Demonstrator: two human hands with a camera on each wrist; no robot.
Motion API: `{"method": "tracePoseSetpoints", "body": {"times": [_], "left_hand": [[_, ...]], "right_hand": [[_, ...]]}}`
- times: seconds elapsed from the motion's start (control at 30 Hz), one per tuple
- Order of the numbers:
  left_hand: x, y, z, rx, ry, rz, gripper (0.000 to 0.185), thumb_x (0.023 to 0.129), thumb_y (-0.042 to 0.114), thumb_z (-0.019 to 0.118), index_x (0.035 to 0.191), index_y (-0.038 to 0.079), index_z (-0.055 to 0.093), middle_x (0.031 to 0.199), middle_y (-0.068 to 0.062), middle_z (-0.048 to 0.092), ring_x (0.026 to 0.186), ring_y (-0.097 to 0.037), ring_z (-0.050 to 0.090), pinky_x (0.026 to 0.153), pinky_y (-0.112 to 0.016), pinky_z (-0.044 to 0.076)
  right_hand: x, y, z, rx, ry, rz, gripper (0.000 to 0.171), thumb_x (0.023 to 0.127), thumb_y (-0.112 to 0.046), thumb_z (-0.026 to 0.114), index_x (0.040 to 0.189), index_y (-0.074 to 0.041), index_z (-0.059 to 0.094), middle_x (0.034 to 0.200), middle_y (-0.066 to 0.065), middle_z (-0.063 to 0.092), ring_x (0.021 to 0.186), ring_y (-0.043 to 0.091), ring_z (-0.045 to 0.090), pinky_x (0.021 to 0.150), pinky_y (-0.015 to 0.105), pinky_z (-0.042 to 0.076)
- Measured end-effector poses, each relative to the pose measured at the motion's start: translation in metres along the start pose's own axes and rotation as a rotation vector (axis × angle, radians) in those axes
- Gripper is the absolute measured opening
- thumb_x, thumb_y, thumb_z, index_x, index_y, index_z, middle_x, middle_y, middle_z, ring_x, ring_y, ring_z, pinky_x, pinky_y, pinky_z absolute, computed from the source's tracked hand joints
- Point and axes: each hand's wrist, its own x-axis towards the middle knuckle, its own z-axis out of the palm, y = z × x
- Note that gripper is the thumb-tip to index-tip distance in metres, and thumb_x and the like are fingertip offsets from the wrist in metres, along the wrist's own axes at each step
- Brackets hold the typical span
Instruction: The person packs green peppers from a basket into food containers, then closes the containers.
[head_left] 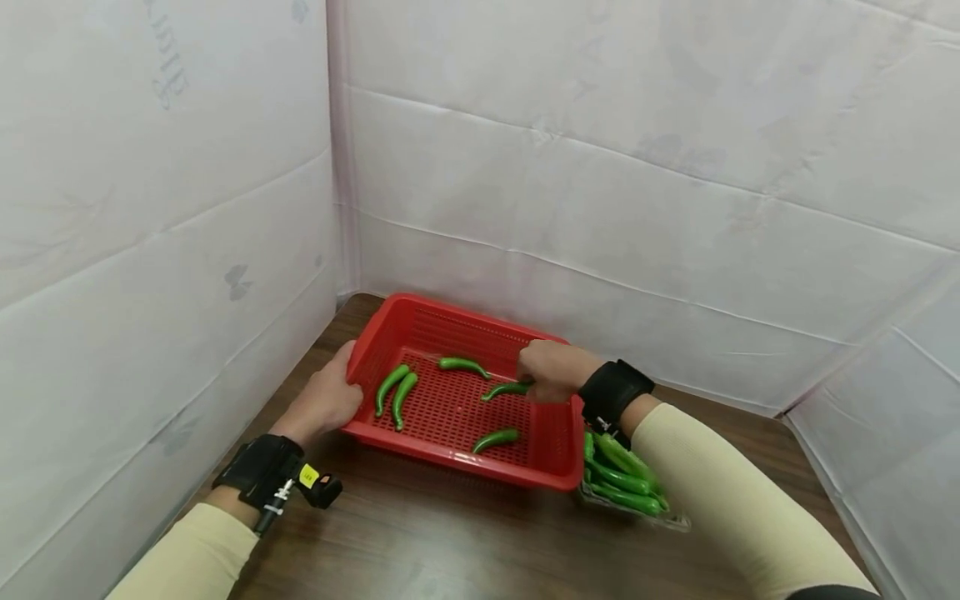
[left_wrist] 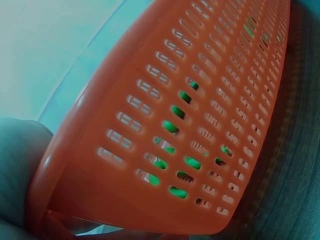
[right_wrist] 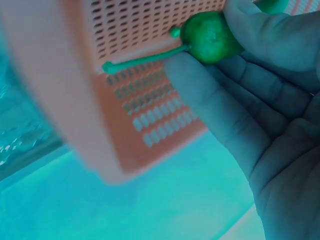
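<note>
A: Right hand [head_left: 551, 371] status?

B: Over the right end of the red basket [head_left: 457, 329], fingers curled round the stem end of a green pepper [head_left: 508, 388]. Confirmed in the right wrist view: stem cap pinched between fingertips [right_wrist: 280, 40], thin stem sticking out toward the basket wall.

A: Pepper orientation?

B: Long axis roughly left-right across the basket floor, slightly tilted. Stem end at the hand, tapered tip pointing left toward the basket centre. Tip at or just above the mesh; contact cannot be told.

A: Left hand [head_left: 327, 402]?

B: Gripping the left rim of the basket, thumb on top, fingers hidden below the edge. Left wrist view shows only the perforated wall with green showing through the slots.

A: Other contents?

B: Four loose peppers [head_left: 399, 393] on the basket floor: two side by side at left, pointing near to far; one at the back, lying crosswise; one near the front edge, lying crosswise. Tray of peppers [head_left: 621, 479] on the table [head_left: 420, 533], just right of the basket.
</note>
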Motion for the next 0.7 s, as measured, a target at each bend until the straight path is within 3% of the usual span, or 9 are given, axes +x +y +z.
{"method": "tracePoseSetpoints", "body": {"times": [0.33,0.53,0.7], "left_hand": [[0.0,-0.005,-0.005,0.004,0.008,-0.023,0.072,0.096,0.002,0.045,0.163,0.009,0.018,0.14,-0.029,0.056,0.11,-0.036,0.064,0.086,-0.048,0.057],[0.003,-0.006,-0.003,0.002,0.005,-0.024,0.074,0.096,0.001,0.046,0.163,0.01,0.018,0.139,-0.029,0.058,0.107,-0.035,0.065,0.085,-0.046,0.058],[0.003,-0.006,-0.005,0.007,0.007,-0.01,0.075,0.095,0.0,0.046,0.163,0.007,0.016,0.136,-0.031,0.058,0.103,-0.033,0.066,0.08,-0.042,0.057]], "right_hand": [[-0.04,0.03,-0.001,0.03,0.03,0.052,0.033,0.086,-0.002,0.074,0.061,-0.016,0.057,0.058,-0.01,0.042,0.054,0.004,0.032,0.055,0.021,0.029],[-0.069,0.05,0.009,0.101,0.067,0.101,0.032,0.08,0.007,0.069,0.059,-0.016,0.059,0.056,-0.012,0.036,0.053,0.002,0.029,0.053,0.02,0.028],[-0.091,0.062,0.018,0.119,0.109,0.127,0.035,0.081,0.002,0.073,0.058,-0.017,0.055,0.055,-0.014,0.033,0.05,0.0,0.026,0.053,0.02,0.025]]}}
